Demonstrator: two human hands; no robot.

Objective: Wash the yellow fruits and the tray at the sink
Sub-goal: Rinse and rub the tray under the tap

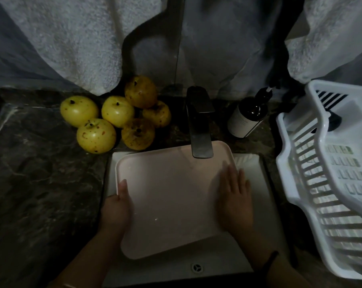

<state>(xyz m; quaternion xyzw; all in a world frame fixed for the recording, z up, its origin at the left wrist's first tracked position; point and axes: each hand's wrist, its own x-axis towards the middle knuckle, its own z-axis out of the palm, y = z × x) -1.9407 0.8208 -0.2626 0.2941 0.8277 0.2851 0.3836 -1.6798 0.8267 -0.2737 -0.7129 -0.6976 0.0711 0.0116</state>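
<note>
**Pink tray held in the sink under the tap**

The pink tray (pixel 171 196) lies tilted inside the white sink (pixel 257 206), with its far edge below the dark tap (pixel 200 125). The left hand (pixel 117 206) grips the left rim of the tray: the thumb lies on top, and the other fingers are hidden below the rim. The right hand (pixel 235 198) rests flat on the tray surface near its right edge, with the fingers straight and close together, holding nothing. Six yellow fruits (pixel 117 114) sit in a group on the dark marble counter (pixel 40 183), to the left of the tap and behind the sink, touching one another. A dark bottle (pixel 246 117) stands right of the tap. A white plastic rack (pixel 330 173) is on the right side. The picture is too dim to tell if water runs.
</note>
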